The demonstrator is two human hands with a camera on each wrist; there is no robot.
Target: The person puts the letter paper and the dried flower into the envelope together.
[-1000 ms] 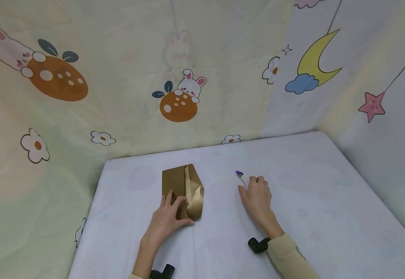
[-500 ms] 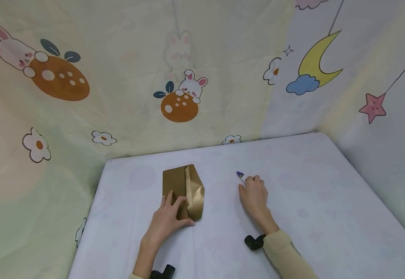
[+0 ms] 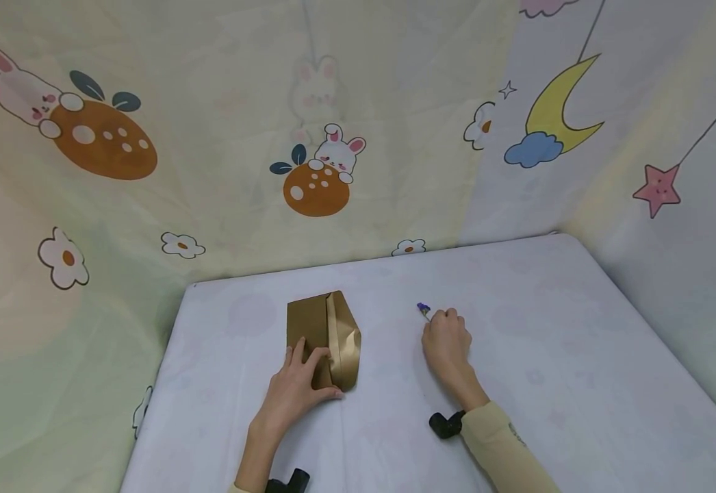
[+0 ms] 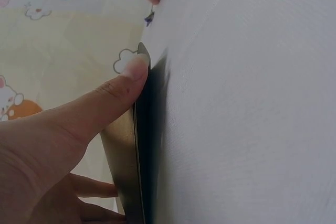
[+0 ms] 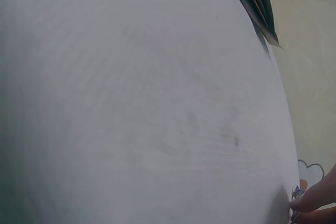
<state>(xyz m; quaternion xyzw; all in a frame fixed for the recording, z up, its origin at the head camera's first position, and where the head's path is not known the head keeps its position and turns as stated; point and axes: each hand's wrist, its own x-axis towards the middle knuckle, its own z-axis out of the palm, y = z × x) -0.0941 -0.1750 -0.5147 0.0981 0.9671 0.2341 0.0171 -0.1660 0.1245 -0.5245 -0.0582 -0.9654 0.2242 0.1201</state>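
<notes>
Table (image 3: 389,445) white, curtain (image 3: 228,164) cartoon-printed; left grip (image 3: 296,383) pinches envelope (image 3: 307,316), right grip (image 3: 447,344) seemingly pinches flower (image 3: 423,308).

The paper envelope (image 3: 307,317) is glossy gold, the small thin-stemmed flower (image 3: 423,308) purple, the cloth-covered table (image 3: 580,383) white, faintly blotched. Beyond its far edge, the pale-yellow fabric wall (image 3: 228,157) shows orange fruits (image 3: 316,195).
</notes>
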